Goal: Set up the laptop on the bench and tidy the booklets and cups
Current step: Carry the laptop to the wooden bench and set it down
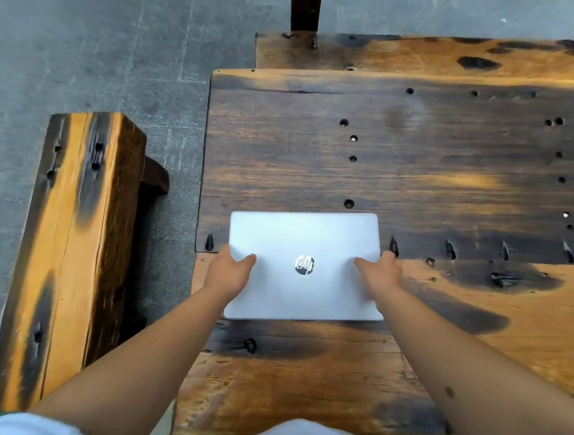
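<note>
A closed silver laptop (306, 239) with a round logo on its lid lies on the wooden bench (420, 159), near the bench's left end. My left hand (232, 268) grips the laptop's left edge, thumb on the lid. My right hand (379, 274) holds its right edge the same way. No booklets or cups are in view.
A narrow wooden beam seat (66, 251) stands to the left, with grey stone floor (86, 47) between it and the bench. The bench's planks carry holes and dark burnt patches. A dark wooden post (305, 7) rises at the far side.
</note>
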The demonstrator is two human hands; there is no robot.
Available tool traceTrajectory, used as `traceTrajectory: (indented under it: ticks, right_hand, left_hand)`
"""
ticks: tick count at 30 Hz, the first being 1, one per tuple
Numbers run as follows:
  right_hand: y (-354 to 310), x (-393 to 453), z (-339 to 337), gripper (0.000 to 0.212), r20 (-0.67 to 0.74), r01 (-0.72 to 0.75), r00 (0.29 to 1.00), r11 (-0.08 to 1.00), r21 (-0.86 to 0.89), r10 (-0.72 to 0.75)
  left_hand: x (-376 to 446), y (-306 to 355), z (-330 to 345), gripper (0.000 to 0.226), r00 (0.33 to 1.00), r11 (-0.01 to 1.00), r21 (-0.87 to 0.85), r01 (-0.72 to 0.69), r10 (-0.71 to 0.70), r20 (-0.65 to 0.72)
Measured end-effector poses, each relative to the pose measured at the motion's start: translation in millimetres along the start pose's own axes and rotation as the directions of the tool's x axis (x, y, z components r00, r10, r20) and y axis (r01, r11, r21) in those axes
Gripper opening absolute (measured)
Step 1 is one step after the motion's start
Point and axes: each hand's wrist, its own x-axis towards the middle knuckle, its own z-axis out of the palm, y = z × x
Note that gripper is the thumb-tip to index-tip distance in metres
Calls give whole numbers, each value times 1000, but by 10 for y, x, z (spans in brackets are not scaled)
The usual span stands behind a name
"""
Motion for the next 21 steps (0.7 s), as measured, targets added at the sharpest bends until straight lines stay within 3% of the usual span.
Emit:
traceTrajectory:
  ticks: [7,13,17,21]
  right_hand:
    - [-70,124,39,83,-5,-147,989,984,103,148]
    - [-6,254,-83,60,182,-214,971,902,376,154]
    - [-10,251,-206,40,296,-242,947,885,398,125]
    - [-10,222,-298,34,361,-243,927,890,385,97]
  left_hand:
    - [100,49,28,65,986,987,-57,151,-155,-60]
    - [204,37,-56,50,985,979,-106,173,-173,9]
    - [185,2,-70,55,983,943,-279,183,-171,66]
    - [115,-33,-77,62,987,945,-291,149,-126,97]
